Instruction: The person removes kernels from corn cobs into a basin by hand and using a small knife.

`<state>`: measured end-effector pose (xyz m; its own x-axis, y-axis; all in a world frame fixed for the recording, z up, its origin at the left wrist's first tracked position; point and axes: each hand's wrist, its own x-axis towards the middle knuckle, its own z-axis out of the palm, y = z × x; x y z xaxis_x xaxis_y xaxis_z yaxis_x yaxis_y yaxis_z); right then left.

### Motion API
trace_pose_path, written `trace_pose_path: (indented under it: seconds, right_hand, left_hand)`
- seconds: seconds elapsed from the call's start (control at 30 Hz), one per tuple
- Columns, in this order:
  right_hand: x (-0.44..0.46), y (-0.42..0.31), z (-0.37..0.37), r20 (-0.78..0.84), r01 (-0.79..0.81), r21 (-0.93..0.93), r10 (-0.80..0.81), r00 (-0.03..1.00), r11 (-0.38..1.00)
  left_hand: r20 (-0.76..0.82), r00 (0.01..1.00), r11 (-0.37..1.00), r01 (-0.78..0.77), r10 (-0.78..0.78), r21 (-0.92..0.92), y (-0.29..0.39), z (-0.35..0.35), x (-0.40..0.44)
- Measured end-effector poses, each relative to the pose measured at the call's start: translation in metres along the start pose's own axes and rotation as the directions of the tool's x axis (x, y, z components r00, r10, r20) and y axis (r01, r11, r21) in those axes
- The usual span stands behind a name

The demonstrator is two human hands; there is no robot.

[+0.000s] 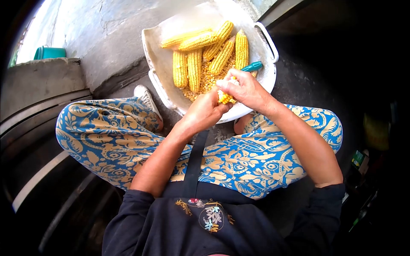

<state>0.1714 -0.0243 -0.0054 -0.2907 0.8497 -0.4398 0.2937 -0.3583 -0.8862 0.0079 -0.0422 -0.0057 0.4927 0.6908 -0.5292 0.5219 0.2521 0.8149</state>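
Observation:
My left hand (204,110) is wrapped round the lower left side of an ear of corn (225,97). Closed over the same ear from the right is my right hand (250,90), its thumb pressed near the kernels. Just beyond its knuckles, a teal tool handle (253,66) lies over the basin; its other end is hidden. Both hands are above the near rim of a large white basin (267,79). Several whole yellow corn ears (194,70) lie inside on a layer of loose kernels (208,81).
The basin stands between my knees, with a white side handle (268,41) at its right. A concrete ledge (40,83) with a teal bucket (50,53) is at the far left. Wooden slats (40,179) run along the left, and dark clutter sits at the right.

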Motion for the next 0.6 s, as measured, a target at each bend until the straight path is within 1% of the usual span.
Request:
trace_pose_path:
  seconds: [0.03, 0.07, 0.13, 0.17, 0.2, 0.23, 0.27, 0.3, 0.33, 0.37, 0.4, 0.43, 0.47, 0.5, 0.53, 0.57, 0.6]
  right_hand:
    - [0.001, 0.007, 0.001, -0.028, 0.012, -0.024, -0.013, 1.0, 1.0]
    - [0.002, 0.014, 0.001, -0.035, 0.008, -0.022, -0.008, 0.999, 1.0]
    - [0.005, 0.003, 0.001, -0.043, 0.068, -0.008, -0.068, 0.997, 0.998]
    - [-0.002, -0.003, -0.001, -0.015, -0.231, 0.212, 0.239, 0.971, 0.95]
    - [-0.003, -0.011, -0.005, -0.015, -0.231, 0.213, 0.24, 0.971, 0.949]
    - [-0.003, -0.016, -0.009, 0.059, -0.24, 0.199, 0.233, 0.971, 0.95]
    - [-0.002, -0.017, -0.012, 0.133, -0.248, 0.183, 0.226, 0.965, 0.951]
    - [0.001, -0.01, -0.013, 0.168, -0.194, 0.128, 0.171, 0.971, 0.973]
    - [0.001, -0.01, -0.013, 0.169, -0.193, 0.127, 0.17, 0.971, 0.973]
    - [0.001, -0.011, -0.013, 0.174, -0.141, 0.136, 0.116, 0.978, 0.981]
    - [0.001, -0.013, -0.012, 0.179, -0.088, 0.146, 0.061, 0.982, 0.985]
    - [0.0, -0.018, -0.017, 0.241, -0.102, 0.207, 0.05, 0.969, 0.973]
    - [-0.001, -0.023, -0.017, 0.245, -0.101, 0.206, 0.049, 0.968, 0.973]
    - [-0.003, -0.026, -0.017, 0.263, -0.101, 0.246, 0.034, 0.964, 0.964]
    - [-0.004, -0.028, -0.017, 0.28, -0.102, 0.286, 0.019, 0.96, 0.953]
    - [-0.003, -0.026, -0.019, 0.319, -0.101, 0.3, 0.001, 0.948, 0.949]
    - [-0.002, -0.024, -0.019, 0.32, -0.101, 0.299, 0.0, 0.947, 0.949]
  left_hand:
    - [0.009, 1.0, 0.999, 0.024, -0.024, 0.045, -0.008, 0.006, 0.004]
    - [0.018, 1.0, 0.999, 0.022, -0.023, 0.046, -0.012, 0.011, 0.005]
    - [-0.035, 0.988, 0.982, -0.152, 0.149, -0.115, -0.015, 0.015, 0.006]
    - [-0.035, 0.988, 0.982, -0.151, 0.148, -0.114, -0.016, 0.016, 0.007]
    - [-0.022, 0.984, 0.956, -0.18, 0.18, -0.232, -0.014, 0.016, 0.006]
    - [-0.014, 0.977, 0.916, -0.204, 0.213, -0.346, -0.01, 0.015, 0.006]
    - [-0.015, 0.977, 0.916, -0.205, 0.213, -0.346, -0.006, 0.01, 0.005]
    - [0.109, 0.993, 0.899, 0.016, 0.035, -0.437, 0.007, -0.002, 0.001]
    - [0.246, 0.961, 0.835, 0.239, -0.13, -0.495, 0.016, -0.009, -0.002]
    - [0.264, 0.951, 0.791, 0.284, -0.161, -0.542, 0.019, -0.011, -0.004]
    - [0.261, 0.952, 0.79, 0.284, -0.162, -0.543, 0.015, -0.011, -0.004]
    - [0.319, 0.942, 0.697, 0.296, -0.101, -0.652, 0.007, -0.011, -0.003]
    - [0.367, 0.93, 0.589, 0.313, -0.031, -0.745, 0.003, -0.011, -0.003]
    - [0.383, 0.923, 0.535, 0.333, -0.018, -0.777, 0.003, -0.012, -0.004]
    - [0.381, 0.924, 0.534, 0.332, -0.019, -0.777, 0.003, -0.014, -0.005]
    - [0.385, 0.923, 0.527, 0.34, -0.026, -0.779, 0.003, -0.015, -0.006]
    - [0.388, 0.921, 0.52, 0.347, -0.032, -0.78, 0.004, -0.016, -0.006]
